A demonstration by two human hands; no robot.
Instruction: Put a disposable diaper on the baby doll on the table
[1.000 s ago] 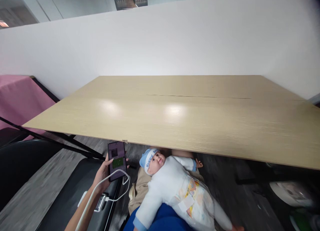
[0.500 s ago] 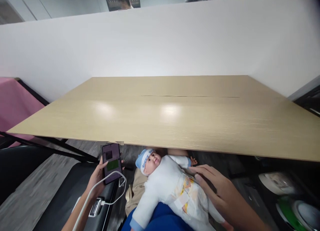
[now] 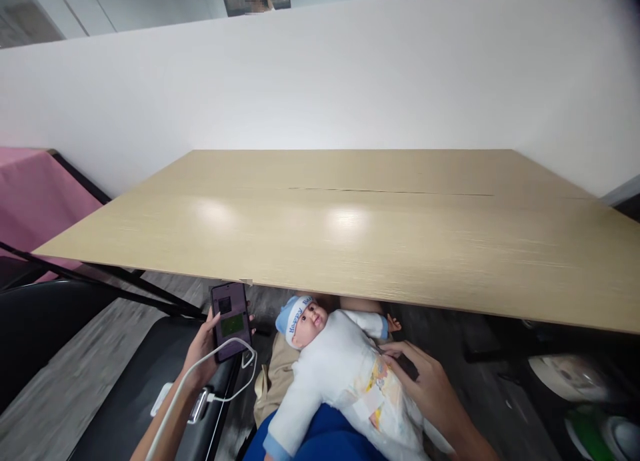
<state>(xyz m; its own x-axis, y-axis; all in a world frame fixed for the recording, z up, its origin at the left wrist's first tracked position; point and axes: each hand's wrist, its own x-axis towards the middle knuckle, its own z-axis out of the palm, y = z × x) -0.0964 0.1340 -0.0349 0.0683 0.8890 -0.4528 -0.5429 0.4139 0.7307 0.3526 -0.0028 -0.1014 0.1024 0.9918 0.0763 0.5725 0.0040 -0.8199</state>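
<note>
in the head view, below the table's near edge, a baby doll lies face-up in a fuzzy white outfit with blue cuffs, a blue-and-white hat and a yellow-printed diaper; the right hand touches its waist, thumb and forefinger close, pinch unclear; left of it, by the table edge, the left hand wraps a smartphone

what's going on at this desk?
A person sits at the table with a baby doll across their lap. Their left hand holds a phone, a white cable looping around it. Their right hand is at the doll's diaper; whether it grips anything is unclear.
</note>
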